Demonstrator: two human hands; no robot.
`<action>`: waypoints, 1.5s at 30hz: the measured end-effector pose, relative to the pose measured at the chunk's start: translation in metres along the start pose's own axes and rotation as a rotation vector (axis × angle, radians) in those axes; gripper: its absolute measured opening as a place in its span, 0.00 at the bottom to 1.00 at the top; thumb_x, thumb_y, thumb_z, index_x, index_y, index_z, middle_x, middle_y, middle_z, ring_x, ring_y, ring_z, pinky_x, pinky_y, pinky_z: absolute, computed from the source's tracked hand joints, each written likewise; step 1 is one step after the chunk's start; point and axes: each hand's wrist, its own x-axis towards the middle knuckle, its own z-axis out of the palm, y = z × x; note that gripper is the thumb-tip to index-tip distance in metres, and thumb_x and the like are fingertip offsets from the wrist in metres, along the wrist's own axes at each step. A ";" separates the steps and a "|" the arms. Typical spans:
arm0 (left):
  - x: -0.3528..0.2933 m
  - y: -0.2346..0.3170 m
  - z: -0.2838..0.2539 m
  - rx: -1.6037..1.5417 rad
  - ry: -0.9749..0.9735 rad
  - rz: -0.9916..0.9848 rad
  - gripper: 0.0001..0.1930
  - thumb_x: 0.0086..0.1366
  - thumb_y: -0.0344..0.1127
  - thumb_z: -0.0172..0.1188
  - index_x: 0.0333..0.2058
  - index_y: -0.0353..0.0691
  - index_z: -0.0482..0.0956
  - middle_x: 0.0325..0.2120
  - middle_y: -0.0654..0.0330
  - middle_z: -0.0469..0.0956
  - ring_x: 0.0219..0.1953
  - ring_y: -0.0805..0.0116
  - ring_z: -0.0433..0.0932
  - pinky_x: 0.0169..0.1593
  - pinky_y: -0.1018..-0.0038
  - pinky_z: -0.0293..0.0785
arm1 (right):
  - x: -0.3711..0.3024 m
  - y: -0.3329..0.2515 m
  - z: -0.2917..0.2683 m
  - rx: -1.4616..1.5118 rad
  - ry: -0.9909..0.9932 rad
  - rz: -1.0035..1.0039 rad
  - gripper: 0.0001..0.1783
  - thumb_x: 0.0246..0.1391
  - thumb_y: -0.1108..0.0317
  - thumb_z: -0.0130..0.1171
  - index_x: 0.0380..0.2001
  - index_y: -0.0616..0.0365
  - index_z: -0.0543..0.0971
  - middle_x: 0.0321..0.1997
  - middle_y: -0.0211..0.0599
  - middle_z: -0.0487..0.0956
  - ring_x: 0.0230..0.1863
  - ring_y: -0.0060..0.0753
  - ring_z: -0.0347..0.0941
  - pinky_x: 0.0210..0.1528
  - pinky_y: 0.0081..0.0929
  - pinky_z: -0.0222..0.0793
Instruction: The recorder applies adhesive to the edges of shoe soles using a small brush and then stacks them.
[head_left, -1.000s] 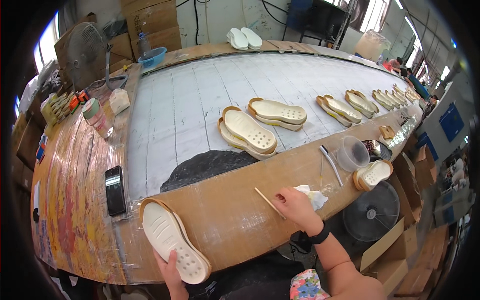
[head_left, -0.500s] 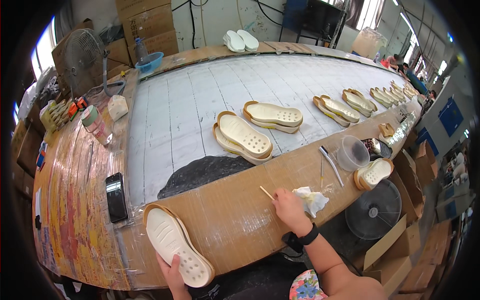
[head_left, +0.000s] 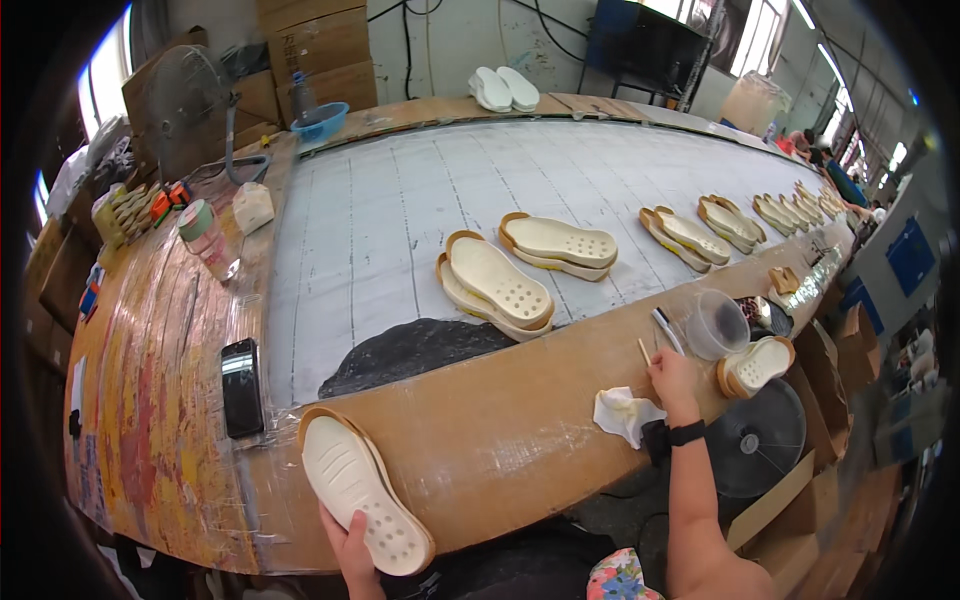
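At the near edge of the table my left hand (head_left: 348, 548) grips a cream shoe sole (head_left: 352, 478) with a tan rim, its thumb lying on the holed end. The sole lies tilted, its inner face up. Farther right, my right hand (head_left: 674, 382) pinches a thin wooden stick (head_left: 643, 350) that points away from me. Just beyond that hand are a white marker (head_left: 667, 330) and a clear plastic tub (head_left: 717, 326). A crumpled white cloth (head_left: 622, 416) lies left of my right wrist. Another pair of soles (head_left: 757, 367) sits near the table's right edge.
Several pairs of soles (head_left: 497, 284) run along the white belt (head_left: 370, 215). A black patch (head_left: 415, 352) lies on it. To the left are a phone (head_left: 241, 388), a bottle (head_left: 207, 238) and a fan (head_left: 188, 110). A second fan (head_left: 750, 441) and open cartons (head_left: 775, 500) stand below right.
My right hand has moved right and away from me with the stick, from beside the cloth to near the marker and tub. The left hand still holds the sole. The view has shifted slightly.
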 end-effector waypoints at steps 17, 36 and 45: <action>-0.011 0.003 -0.002 0.846 0.174 0.315 0.34 0.52 0.32 0.56 0.56 0.31 0.53 0.55 0.44 0.53 0.57 0.49 0.54 0.59 0.63 0.47 | 0.117 -0.173 0.125 1.048 -0.515 0.063 0.16 0.47 0.70 0.46 0.37 0.66 0.76 0.32 0.48 0.78 0.35 0.38 0.75 0.37 0.29 0.68; -0.009 0.009 -0.002 0.902 0.184 0.371 0.36 0.49 0.35 0.61 0.54 0.29 0.54 0.55 0.42 0.52 0.57 0.45 0.53 0.58 0.60 0.51 | 0.089 -0.249 0.092 1.002 -0.839 -0.055 0.22 0.46 0.73 0.51 0.47 0.64 0.71 0.34 0.34 0.76 0.32 0.21 0.71 0.35 0.19 0.67; -0.017 0.060 0.052 0.615 0.003 0.420 0.36 0.55 0.38 0.59 0.57 0.31 0.51 0.57 0.45 0.52 0.60 0.53 0.53 0.60 0.63 0.50 | -0.008 -0.282 0.035 1.372 -0.844 -0.354 0.14 0.50 0.74 0.53 0.41 0.69 0.73 0.39 0.40 0.76 0.36 0.25 0.73 0.38 0.23 0.71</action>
